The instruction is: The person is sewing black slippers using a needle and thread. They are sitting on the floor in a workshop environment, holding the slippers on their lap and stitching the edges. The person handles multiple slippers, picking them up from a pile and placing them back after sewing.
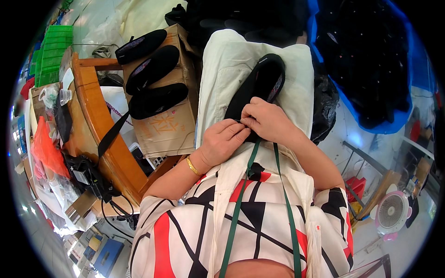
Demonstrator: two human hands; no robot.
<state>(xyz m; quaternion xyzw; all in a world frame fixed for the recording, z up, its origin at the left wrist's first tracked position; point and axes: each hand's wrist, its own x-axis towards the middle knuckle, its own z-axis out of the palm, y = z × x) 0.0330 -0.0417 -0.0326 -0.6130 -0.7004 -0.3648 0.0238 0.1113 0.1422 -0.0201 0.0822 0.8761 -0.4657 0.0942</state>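
Observation:
A black cloth shoe with a patterned lining lies tilted over the pale cloth on my lap. My left hand, with a gold bracelet at the wrist, is closed on the shoe's near end. Right beside it, my right hand is pinched, its fingertips almost meeting those of the left. Whatever sits in that pinch is too small and covered to make out. The near end of the shoe is mostly hidden under both hands.
Several similar black shoes rest on a cardboard box to the left, beside a wooden chair. A blue-edged bag full of black items stands at far right. A fan is at lower right.

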